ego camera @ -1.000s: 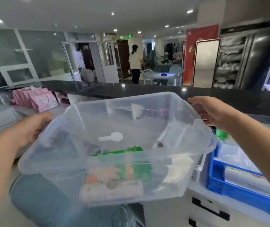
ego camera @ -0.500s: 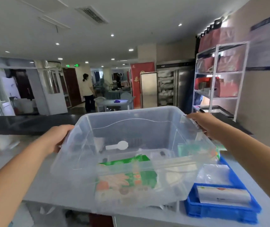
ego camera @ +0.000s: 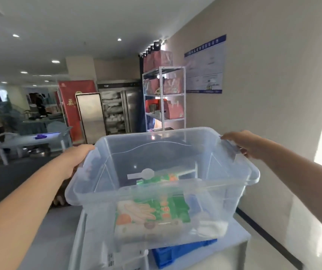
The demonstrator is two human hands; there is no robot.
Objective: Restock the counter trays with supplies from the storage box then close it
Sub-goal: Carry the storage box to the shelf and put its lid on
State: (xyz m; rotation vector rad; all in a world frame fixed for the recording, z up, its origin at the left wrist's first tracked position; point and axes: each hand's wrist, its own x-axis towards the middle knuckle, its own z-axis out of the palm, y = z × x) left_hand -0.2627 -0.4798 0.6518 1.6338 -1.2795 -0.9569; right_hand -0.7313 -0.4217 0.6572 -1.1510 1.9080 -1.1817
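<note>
White shelf rack (ego camera: 164,98) against wall, red banner (ego camera: 72,106), blue poster (ego camera: 205,65).

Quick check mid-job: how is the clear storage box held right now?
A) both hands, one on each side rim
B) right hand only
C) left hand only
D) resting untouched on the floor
A: the left hand and right hand each grip an opposite rim of the storage box, carrying it above the blue tray.
</note>
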